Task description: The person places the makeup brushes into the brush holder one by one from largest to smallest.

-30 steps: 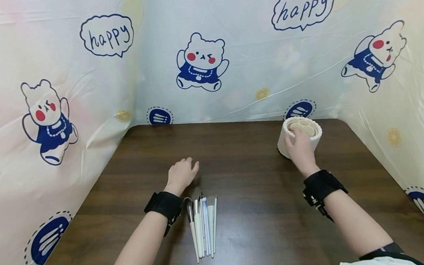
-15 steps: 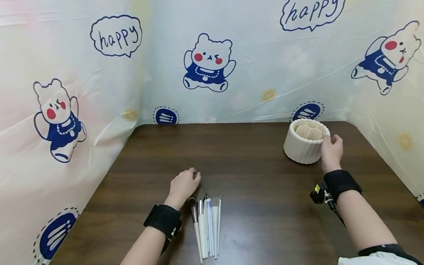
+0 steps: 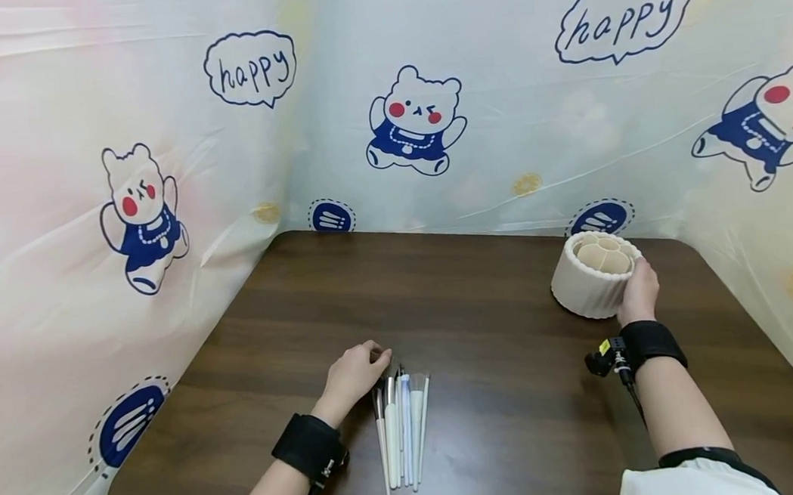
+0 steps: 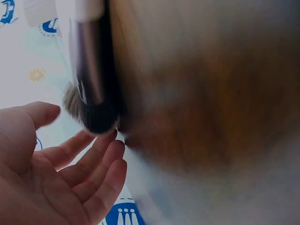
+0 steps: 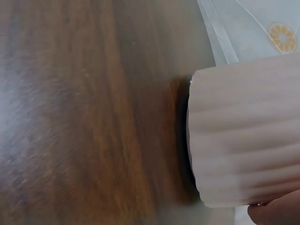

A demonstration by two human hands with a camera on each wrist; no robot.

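Several makeup brushes point(image 3: 399, 433) with pale handles lie side by side on the table, bristle ends away from me. My left hand point(image 3: 358, 369) is at those bristle ends, fingers loosely bent. In the left wrist view its fingertips are right at a dark-ferruled brush point(image 4: 91, 70), and the thumb stands apart from it. Farther back on the right is a cream ribbed brush holder point(image 3: 586, 289), round, with divided compartments inside. My right hand point(image 3: 639, 293) grips its right side, fingers partly hidden behind it. In the right wrist view one digit point(image 5: 276, 211) presses its ribbed wall.
The dark wooden table point(image 3: 400, 300) has rounded back corners. A pale printed curtain point(image 3: 497, 105) with bears and "happy" bubbles closes off the back and both sides. The brush holder stands near the back right corner. Black camera straps point(image 3: 310, 450) wrap both wrists.
My right hand has gone from the holder's top opening to its right side. My left hand has come nearer to me, down to the bristle ends. The head view has turned left.
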